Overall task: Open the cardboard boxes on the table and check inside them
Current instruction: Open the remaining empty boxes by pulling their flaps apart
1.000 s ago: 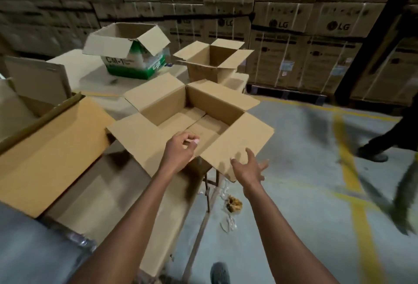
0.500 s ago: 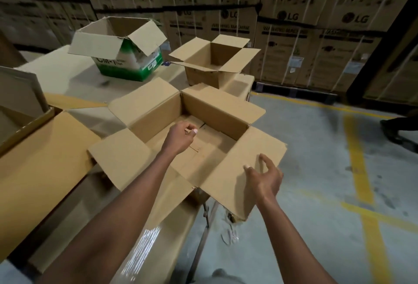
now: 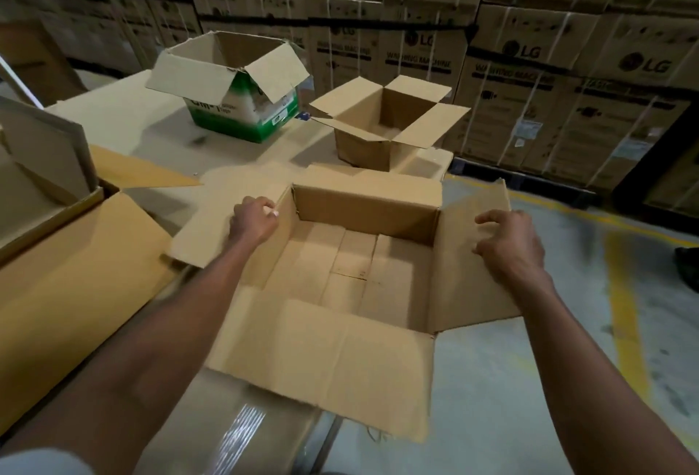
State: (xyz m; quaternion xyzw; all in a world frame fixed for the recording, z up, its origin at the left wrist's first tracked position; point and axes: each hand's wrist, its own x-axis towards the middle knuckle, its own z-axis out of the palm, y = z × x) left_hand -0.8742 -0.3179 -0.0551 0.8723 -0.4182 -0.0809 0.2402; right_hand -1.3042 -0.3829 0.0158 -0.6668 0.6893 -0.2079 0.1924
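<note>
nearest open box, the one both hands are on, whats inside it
Nothing shows inside the nearest box: only its bare folded bottom flaps. The near wall's inner face is out of sight. Left hand and right hand hold the side flaps.

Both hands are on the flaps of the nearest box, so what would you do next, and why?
Probably let go and move on: the near box shows only its bare bottom, with the left hand and right hand holding its side flaps apart.

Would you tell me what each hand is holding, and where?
Both hold the nearest box: left hand at the left flap's fold, right hand on the right flap.
</note>
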